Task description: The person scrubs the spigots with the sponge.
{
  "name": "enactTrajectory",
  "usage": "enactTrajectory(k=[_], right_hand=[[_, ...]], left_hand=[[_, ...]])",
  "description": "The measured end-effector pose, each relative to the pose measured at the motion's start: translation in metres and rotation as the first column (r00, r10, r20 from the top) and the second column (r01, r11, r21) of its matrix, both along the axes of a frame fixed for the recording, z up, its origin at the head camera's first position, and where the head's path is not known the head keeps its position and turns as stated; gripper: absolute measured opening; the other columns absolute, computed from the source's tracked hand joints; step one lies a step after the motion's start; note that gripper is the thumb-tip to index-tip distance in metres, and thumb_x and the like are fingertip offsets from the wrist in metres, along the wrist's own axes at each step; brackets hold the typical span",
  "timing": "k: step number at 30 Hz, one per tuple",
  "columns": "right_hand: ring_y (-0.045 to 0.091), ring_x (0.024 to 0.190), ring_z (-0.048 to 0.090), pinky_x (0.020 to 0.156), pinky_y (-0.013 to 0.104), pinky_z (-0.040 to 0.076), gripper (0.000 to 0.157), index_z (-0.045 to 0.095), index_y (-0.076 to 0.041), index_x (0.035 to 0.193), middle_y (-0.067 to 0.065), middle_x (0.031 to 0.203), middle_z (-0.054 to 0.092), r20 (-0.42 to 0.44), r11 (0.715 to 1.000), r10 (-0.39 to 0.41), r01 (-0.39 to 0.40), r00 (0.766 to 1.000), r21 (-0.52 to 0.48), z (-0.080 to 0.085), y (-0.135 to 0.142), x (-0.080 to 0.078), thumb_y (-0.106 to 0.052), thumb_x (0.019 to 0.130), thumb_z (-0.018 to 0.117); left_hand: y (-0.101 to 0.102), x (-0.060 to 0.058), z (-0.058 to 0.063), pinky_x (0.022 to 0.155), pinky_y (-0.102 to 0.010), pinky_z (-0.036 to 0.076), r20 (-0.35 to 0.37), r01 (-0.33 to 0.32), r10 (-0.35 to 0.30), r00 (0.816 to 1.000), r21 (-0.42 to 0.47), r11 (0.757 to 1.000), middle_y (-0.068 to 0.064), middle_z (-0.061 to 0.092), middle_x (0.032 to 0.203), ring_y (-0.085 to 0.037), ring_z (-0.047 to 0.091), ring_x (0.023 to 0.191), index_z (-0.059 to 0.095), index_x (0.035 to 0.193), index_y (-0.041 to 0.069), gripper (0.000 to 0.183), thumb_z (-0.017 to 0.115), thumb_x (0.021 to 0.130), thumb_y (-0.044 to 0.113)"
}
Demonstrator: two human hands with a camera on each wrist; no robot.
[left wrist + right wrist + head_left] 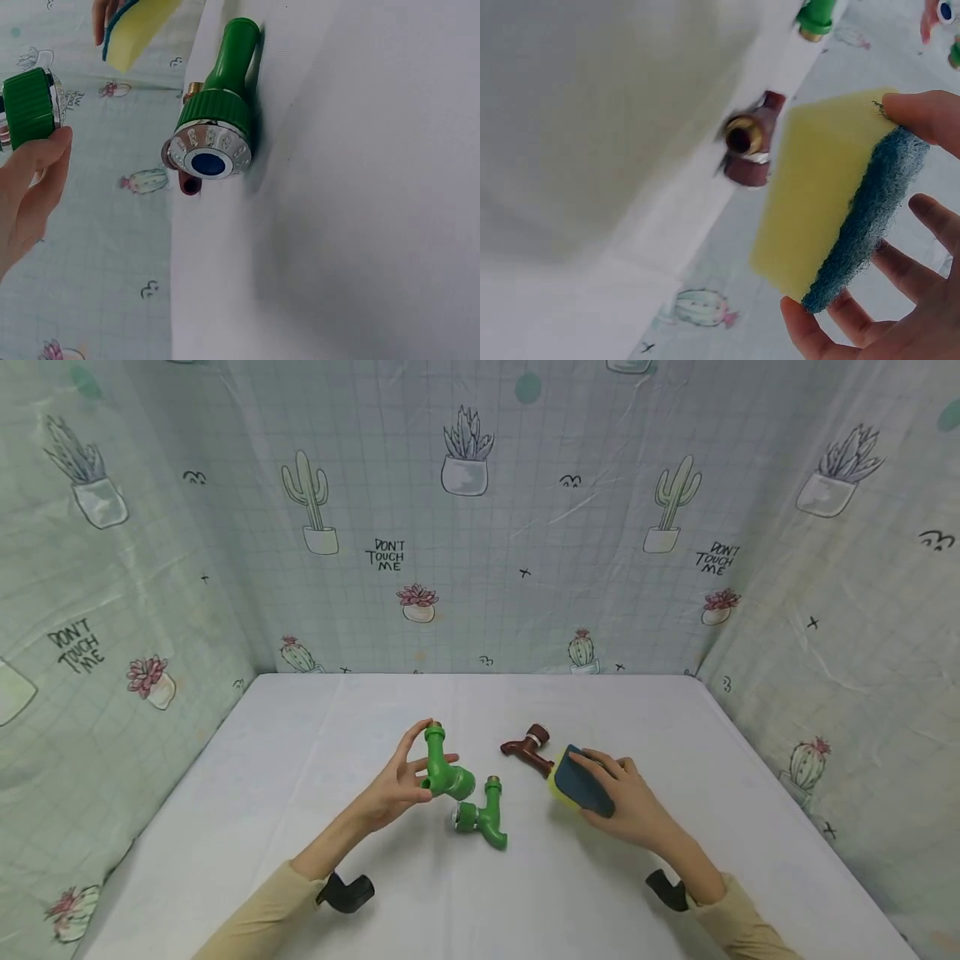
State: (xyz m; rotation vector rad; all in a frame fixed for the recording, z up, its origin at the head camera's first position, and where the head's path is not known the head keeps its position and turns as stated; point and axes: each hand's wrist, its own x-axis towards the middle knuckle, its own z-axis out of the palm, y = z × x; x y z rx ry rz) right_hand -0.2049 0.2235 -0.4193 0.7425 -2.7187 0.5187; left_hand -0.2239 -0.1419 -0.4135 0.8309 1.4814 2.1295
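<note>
In the head view my left hand [390,791] grips a green faucet [437,758] above the table, fingers behind it and thumb in front. Its ribbed green knob [30,106] shows by the thumb in the left wrist view. My right hand [626,797] holds a sponge [821,187], yellow with a dark blue scouring side, between thumb and fingers. A second green faucet [489,814] with a chrome-and-blue cap [210,160] lies on the table between the hands. Behind it, left of the sponge, lies a brown faucet [529,748] with a brass threaded end [742,138].
A white cloth covers the table [360,718]. A patterned curtain [480,527] with cactus drawings rises at the back and both sides. Black wrist camera mounts sit below the left wrist [347,893] and the right wrist [666,891].
</note>
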Motion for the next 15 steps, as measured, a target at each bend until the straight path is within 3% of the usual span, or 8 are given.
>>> enactTrajectory(k=[3, 5, 8, 10, 15], right_hand=[[0.023, 0.097, 0.04, 0.068, 0.035, 0.046, 0.078, 0.033, -0.03, 0.136, 0.002, 0.136, 0.039, -0.011, 0.999, 0.035, -0.036, 0.999, -0.033, 0.004, -0.01, 0.004, -0.029, 0.07, 0.074], [0.022, 0.098, 0.039, 0.069, 0.035, 0.047, 0.078, 0.034, -0.029, 0.136, 0.001, 0.136, 0.039, -0.027, 0.997, 0.056, -0.058, 0.998, -0.05, 0.008, -0.016, 0.007, -0.029, 0.069, 0.074], [0.019, 0.099, 0.038, 0.069, 0.034, 0.047, 0.078, 0.034, -0.027, 0.136, 0.001, 0.136, 0.038, -0.058, 0.993, 0.093, -0.097, 0.994, -0.061, 0.014, -0.025, 0.011, -0.028, 0.069, 0.074], [0.017, 0.1, 0.038, 0.07, 0.034, 0.048, 0.079, 0.034, -0.025, 0.136, 0.0, 0.137, 0.038, -0.076, 0.99, 0.116, -0.121, 0.99, -0.068, 0.018, -0.031, 0.013, -0.028, 0.069, 0.075], [0.014, 0.102, 0.037, 0.072, 0.032, 0.049, 0.079, 0.035, -0.023, 0.137, 0.0, 0.138, 0.037, -0.102, 0.977, 0.185, -0.194, 0.977, -0.085, 0.025, -0.047, 0.018, -0.027, 0.068, 0.075]], left_hand=[[0.004, 0.0, -0.001, 0.094, -0.035, 0.044, 0.046, 0.036, -0.038, 0.998, 0.033, 0.999, -0.018, 0.039, 0.136, -0.021, 0.054, 0.113, -0.004, 0.142, 0.025, 0.091, 0.057, 0.081, -0.004], [0.006, 0.0, -0.002, 0.096, -0.042, 0.042, 0.079, 0.052, -0.057, 0.995, 0.06, 0.997, -0.011, 0.044, 0.133, -0.022, 0.053, 0.114, -0.006, 0.142, 0.023, 0.09, 0.054, 0.082, -0.005], [0.009, 0.001, -0.003, 0.096, -0.052, 0.039, 0.128, 0.071, -0.084, 0.988, 0.099, 0.993, -0.009, 0.037, 0.137, -0.023, 0.05, 0.116, -0.008, 0.142, 0.021, 0.09, 0.053, 0.081, -0.006], [0.011, 0.002, -0.004, 0.096, -0.057, 0.036, 0.158, 0.089, -0.109, 0.981, 0.129, 0.988, -0.016, 0.029, 0.141, -0.023, 0.048, 0.118, -0.009, 0.142, 0.022, 0.091, 0.052, 0.081, -0.007], [0.016, 0.004, -0.007, 0.099, -0.057, 0.033, 0.211, 0.108, -0.14, 0.967, 0.158, 0.982, -0.025, 0.02, 0.144, -0.021, 0.046, 0.122, -0.006, 0.142, 0.028, 0.089, 0.048, 0.082, -0.008]])
